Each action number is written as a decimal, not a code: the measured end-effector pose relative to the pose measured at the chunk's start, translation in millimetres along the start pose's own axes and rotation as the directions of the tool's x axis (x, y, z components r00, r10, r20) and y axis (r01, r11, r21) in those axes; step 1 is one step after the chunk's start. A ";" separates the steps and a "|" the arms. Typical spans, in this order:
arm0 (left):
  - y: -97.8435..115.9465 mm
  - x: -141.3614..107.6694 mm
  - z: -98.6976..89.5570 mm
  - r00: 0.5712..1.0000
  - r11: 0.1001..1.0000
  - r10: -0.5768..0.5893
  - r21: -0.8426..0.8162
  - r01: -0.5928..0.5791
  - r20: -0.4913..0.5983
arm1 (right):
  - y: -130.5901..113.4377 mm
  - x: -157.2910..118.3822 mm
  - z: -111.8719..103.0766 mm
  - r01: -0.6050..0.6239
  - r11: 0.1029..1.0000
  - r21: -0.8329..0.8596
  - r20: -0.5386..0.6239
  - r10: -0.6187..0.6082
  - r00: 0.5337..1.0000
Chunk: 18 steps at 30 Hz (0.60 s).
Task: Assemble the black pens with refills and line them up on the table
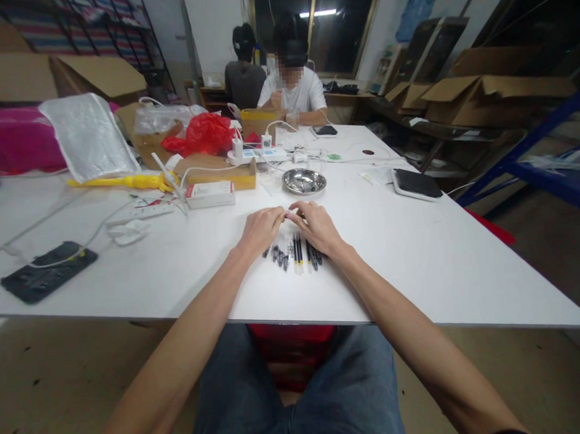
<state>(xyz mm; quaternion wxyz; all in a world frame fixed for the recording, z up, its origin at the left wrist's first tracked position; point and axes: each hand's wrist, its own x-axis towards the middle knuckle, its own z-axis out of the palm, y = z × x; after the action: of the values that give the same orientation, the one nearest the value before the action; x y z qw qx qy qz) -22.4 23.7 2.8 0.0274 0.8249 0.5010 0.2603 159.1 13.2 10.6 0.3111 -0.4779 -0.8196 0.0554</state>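
The black sticks (298,249) with yellow bands lie side by side on the table (394,263), pointing toward my body, just below the gap between my hands. To their left sit short black tips (280,255), loosely scattered; to their right, more dark pieces (314,258), partly hidden under my right hand (317,225). My left hand (265,225) comes in from the other side, and the fingertips of both meet just beyond the sticks. They are pinched narrow, but from this far-off view I can't tell whether anything small sits between them. For work this fine, I'd judge it best to keep the pinch light, brace both wrists, line up any small piece end to end, and keep the right palm from sweeping the dark pieces about. Farther out, past the fingers, stands a steel bowl (304,182).
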 end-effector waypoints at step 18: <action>13.5 0.6 -8.1 0.989 0.967 -0.142 0.218 0.130 0.038 | -1.0 2.2 0.1 0.080 0.997 0.014 -0.152 -0.077 0.985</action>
<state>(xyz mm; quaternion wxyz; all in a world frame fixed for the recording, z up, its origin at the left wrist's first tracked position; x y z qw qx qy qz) -15.0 15.7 14.1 -0.0307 0.7933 0.5807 0.1801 157.6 14.5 12.0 0.3790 -0.4447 -0.8114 0.0151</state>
